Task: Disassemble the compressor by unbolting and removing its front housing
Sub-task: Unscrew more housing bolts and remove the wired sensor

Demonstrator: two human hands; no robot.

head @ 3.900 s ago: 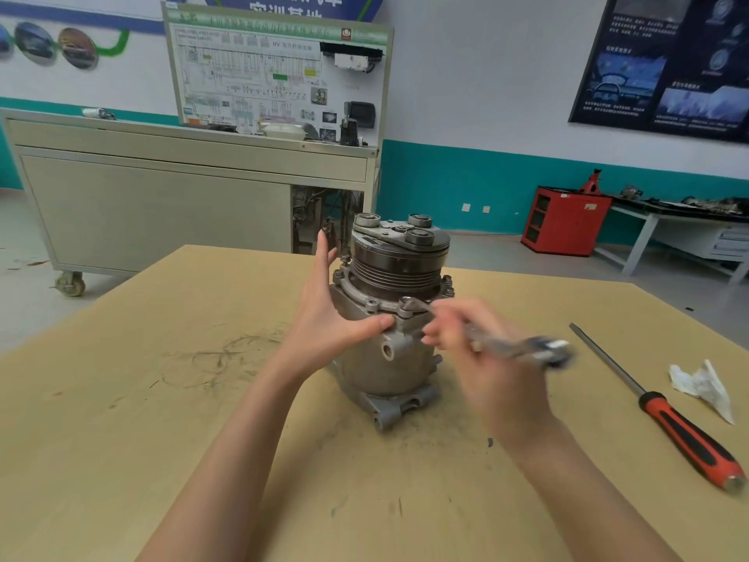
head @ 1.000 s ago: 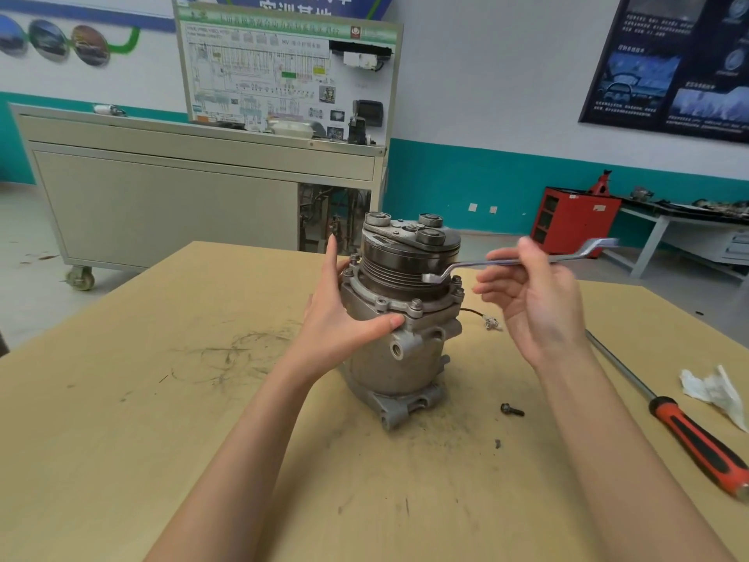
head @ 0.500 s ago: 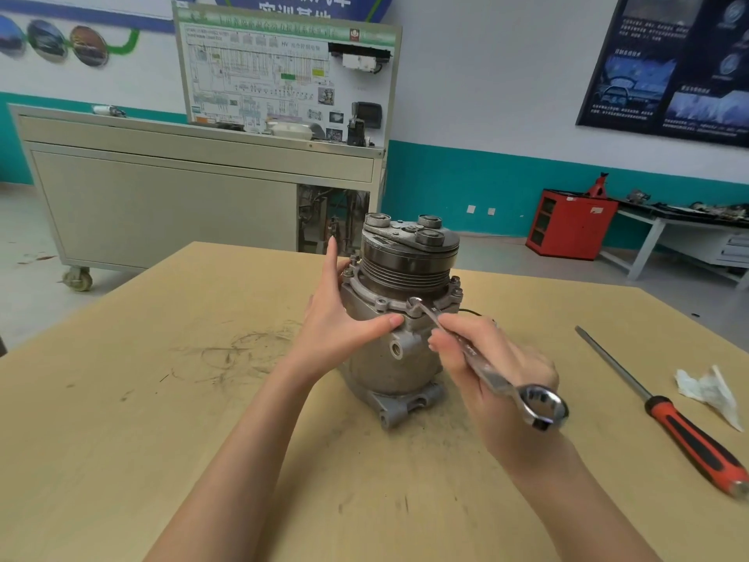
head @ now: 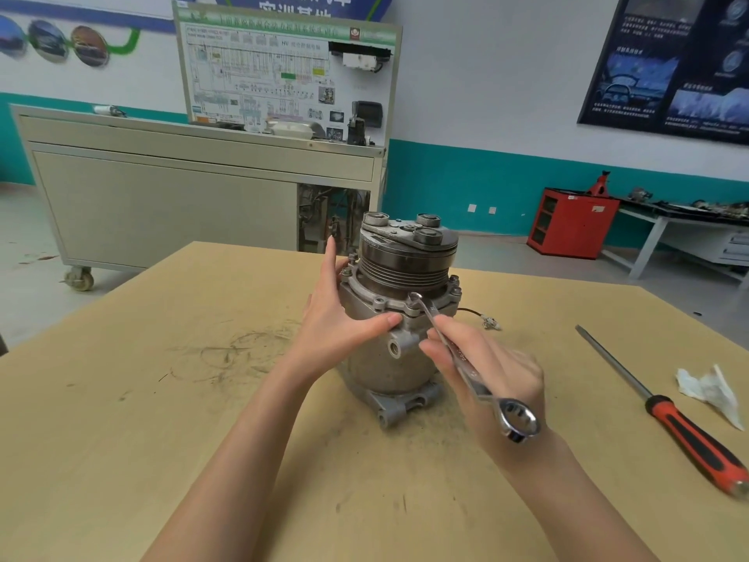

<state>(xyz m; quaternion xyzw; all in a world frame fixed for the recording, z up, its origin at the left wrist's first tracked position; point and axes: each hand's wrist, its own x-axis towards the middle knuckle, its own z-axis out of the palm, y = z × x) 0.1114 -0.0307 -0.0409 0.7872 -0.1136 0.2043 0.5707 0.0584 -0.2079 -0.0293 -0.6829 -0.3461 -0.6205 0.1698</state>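
Lowered since before, my right grip [head: 511, 377] clasps the silver steel wrench [head: 466, 365]; my flat left grip [head: 340, 322] rests on the grey metal compressor [head: 389, 369].

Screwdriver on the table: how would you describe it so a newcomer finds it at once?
On the tan table, look right of the upright compressor. The screwdriver lies flat near the right edge, beside crumpled white paper. Its red-and-black handle sets it apart from the all-silver wrench.
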